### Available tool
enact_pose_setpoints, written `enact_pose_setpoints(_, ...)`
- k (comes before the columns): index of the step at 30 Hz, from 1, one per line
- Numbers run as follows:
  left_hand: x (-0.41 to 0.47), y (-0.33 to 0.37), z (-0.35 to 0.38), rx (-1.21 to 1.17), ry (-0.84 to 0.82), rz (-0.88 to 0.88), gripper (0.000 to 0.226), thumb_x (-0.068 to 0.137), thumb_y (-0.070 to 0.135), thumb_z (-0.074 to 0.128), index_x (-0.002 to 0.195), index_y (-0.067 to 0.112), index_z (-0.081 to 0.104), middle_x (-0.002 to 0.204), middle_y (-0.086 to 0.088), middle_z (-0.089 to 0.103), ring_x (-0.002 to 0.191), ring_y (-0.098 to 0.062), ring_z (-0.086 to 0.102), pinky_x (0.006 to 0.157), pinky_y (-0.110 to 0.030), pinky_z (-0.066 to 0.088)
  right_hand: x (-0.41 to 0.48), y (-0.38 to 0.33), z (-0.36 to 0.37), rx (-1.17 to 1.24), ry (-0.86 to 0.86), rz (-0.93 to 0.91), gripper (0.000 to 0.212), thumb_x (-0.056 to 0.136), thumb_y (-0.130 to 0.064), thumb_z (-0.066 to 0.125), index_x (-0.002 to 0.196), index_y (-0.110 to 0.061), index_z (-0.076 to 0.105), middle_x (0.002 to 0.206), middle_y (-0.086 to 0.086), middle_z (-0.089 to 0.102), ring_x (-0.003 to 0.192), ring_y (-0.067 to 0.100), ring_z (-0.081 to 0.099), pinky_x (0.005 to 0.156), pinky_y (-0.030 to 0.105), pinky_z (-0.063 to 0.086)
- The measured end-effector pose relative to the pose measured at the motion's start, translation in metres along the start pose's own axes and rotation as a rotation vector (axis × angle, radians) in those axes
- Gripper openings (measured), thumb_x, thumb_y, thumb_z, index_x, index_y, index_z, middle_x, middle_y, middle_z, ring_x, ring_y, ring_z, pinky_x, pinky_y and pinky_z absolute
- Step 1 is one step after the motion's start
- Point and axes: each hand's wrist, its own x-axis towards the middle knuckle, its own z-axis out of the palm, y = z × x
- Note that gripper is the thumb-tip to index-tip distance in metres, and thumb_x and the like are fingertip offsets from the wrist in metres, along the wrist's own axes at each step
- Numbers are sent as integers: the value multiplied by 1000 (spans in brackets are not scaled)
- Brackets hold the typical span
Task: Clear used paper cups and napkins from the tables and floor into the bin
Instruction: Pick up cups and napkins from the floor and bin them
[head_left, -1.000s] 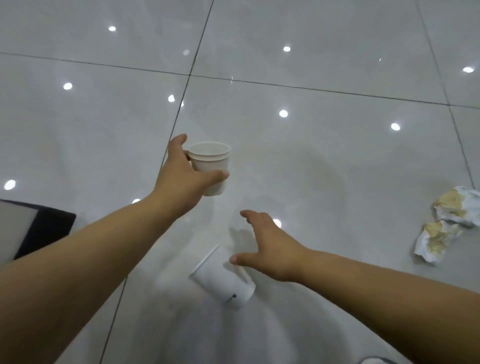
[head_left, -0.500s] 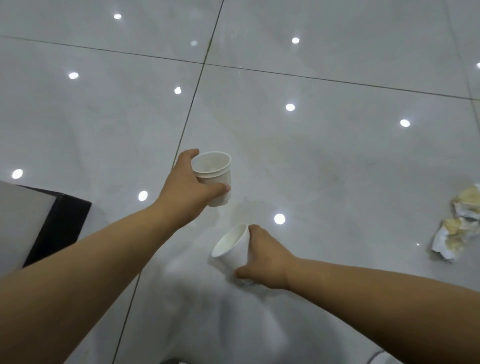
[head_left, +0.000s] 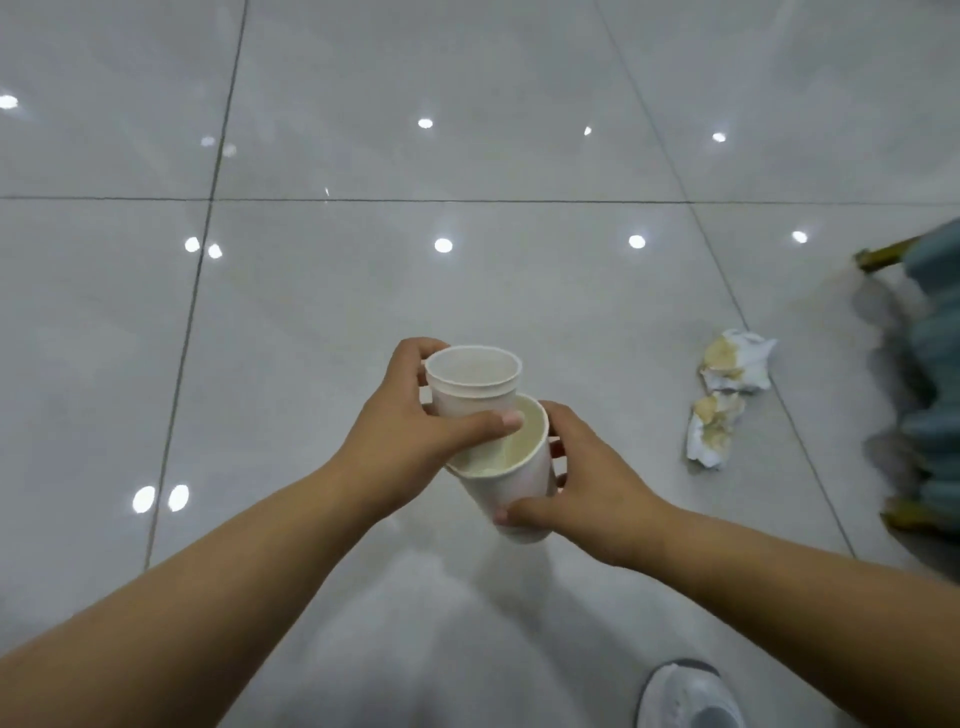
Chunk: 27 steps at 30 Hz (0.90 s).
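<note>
My left hand (head_left: 402, 436) grips a short stack of white paper cups (head_left: 470, 387), its base set into the mouth of a second white paper cup (head_left: 522, 480). My right hand (head_left: 592, 493) holds that lower cup from the right, thumb on its near side. Both cups are up in the air over the floor. On the tiles to the right lie two crumpled, stained napkins, one farther away (head_left: 737, 358) and one nearer (head_left: 711, 428).
The floor is glossy grey tile (head_left: 311, 312) with dark grout lines and ceiling-light reflections. A blurred chair with blue upholstery and a yellowish leg (head_left: 930, 353) stands at the right edge. My white shoe (head_left: 688, 696) shows at the bottom right.
My right hand has lifted the fallen cup off the floor and brought it up under the cups in my left hand. The view has swung right, showing the chair.
</note>
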Motion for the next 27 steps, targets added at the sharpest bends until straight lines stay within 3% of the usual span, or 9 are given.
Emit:
enact_pose_setpoints(2, 5, 8, 23, -17, -82, 15, 63, 64, 33, 82, 114, 34, 43, 108, 17, 56, 95, -6, 60, 72, -20, 50, -12, 2, -13, 50, 22, 43, 79, 64, -26, 85, 125, -40, 37, 119, -17, 53, 103, 4, 54, 82, 21, 53)
enact_pose_setpoints(4, 7, 15, 43, -23, -147, 40, 63, 65, 36, 82, 115, 37, 43, 106, 20, 57, 97, -2, 58, 72, -14, 47, -21, 3, -27, 88, 63, 69, 80, 64, -25, 85, 126, -40, 37, 119, -18, 53, 106, 8, 54, 87, 29, 55)
enact_pose_setpoints(7, 10, 23, 63, -22, -220, 44, 83, 55, 52, 84, 124, 45, 38, 109, 26, 54, 98, 4, 55, 68, -11, 44, -27, 6, -51, 123, 131, 37, 74, 65, -22, 84, 117, -47, 39, 113, -24, 53, 102, 5, 55, 79, 22, 56)
enact_pose_setpoints(11, 21, 27, 76, -36, -241, 19, 109, 47, 41, 85, 138, 44, 26, 112, 22, 54, 96, 2, 56, 69, -12, 44, -21, 18, -71, 157, 194, 17, 75, 63, -22, 85, 117, -47, 40, 113, -24, 55, 104, 4, 55, 77, 19, 54)
enact_pose_setpoints(14, 29, 26, 86, 57, -198, 46, 98, 50, 30, 92, 132, 38, 38, 105, 27, 54, 92, 7, 55, 66, -8, 44, -11, 30, -80, 198, 148, 0, 77, 64, -17, 85, 121, -46, 40, 116, -22, 55, 107, 4, 55, 82, 19, 53)
enact_pose_setpoints(18, 40, 24, 103, 156, -99, 72, 81, 56, 36, 86, 125, 35, 43, 104, 27, 51, 92, 5, 53, 67, -10, 41, 4, 60, -103, 128, 106, 53, 71, 67, -25, 84, 124, -41, 44, 121, -20, 54, 111, 3, 53, 89, 25, 52)
enact_pose_setpoints(23, 59, 21, 133, 187, 4, 42, 77, 55, 34, 87, 119, 33, 45, 101, 26, 51, 90, 6, 52, 68, -12, 39, 21, 132, -137, -36, 305, 292, 56, 75, -31, 78, 124, -26, 50, 122, -7, 52, 109, 11, 52, 85, 26, 44)
enact_pose_setpoints(27, 70, 23, 157, 229, 0, 17, 81, 56, 34, 87, 125, 31, 44, 106, 20, 53, 94, -5, 55, 70, -15, 40, 34, 180, -157, -188, 440, 501, 70, 76, -36, 75, 134, -19, 41, 135, 8, 41, 120, 28, 46, 98, 38, 42)
